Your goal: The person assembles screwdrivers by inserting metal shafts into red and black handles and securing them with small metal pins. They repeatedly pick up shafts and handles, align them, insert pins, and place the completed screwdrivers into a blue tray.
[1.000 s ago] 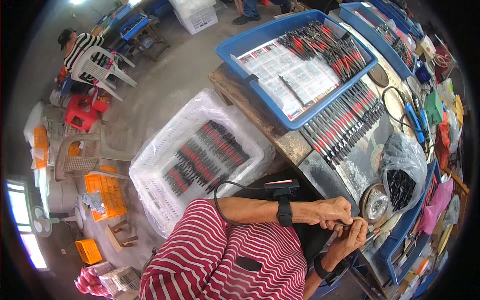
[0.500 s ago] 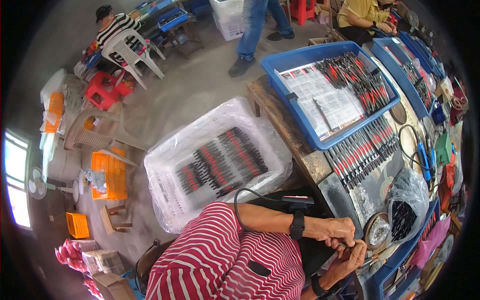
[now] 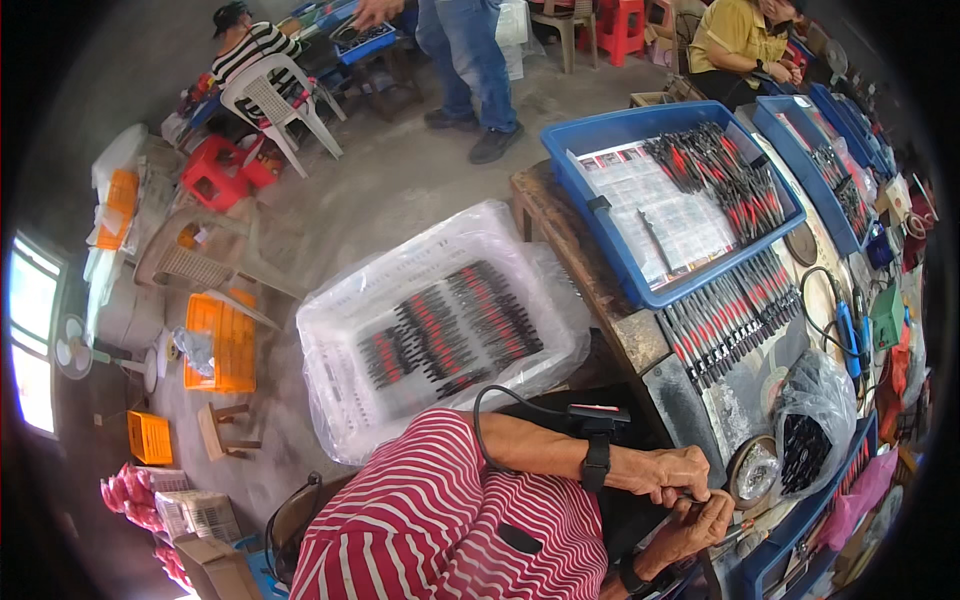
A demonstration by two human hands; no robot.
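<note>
On my left sits a white crate (image 3: 326, 352) lined with clear plastic, rows of slim black-and-red tools (image 3: 428, 318) lying inside. My left forearm stretches rightward past the crate's near edge, sloping slightly down, a black watch (image 3: 596, 462) at the wrist. My left hand (image 3: 684, 472), right of the crate and lower, is curled with its back up, fingers closed on a small dark piece (image 3: 687, 498). That piece sits between my hands, right of and below the crate; my fingers hide most of it. My right hand (image 3: 704, 522), a little farther from the crate, angles up from below, fingers bent around the same piece. Farther right of the crate are a round dish (image 3: 734, 470) and a clear bag (image 3: 822, 385) of black parts.
</note>
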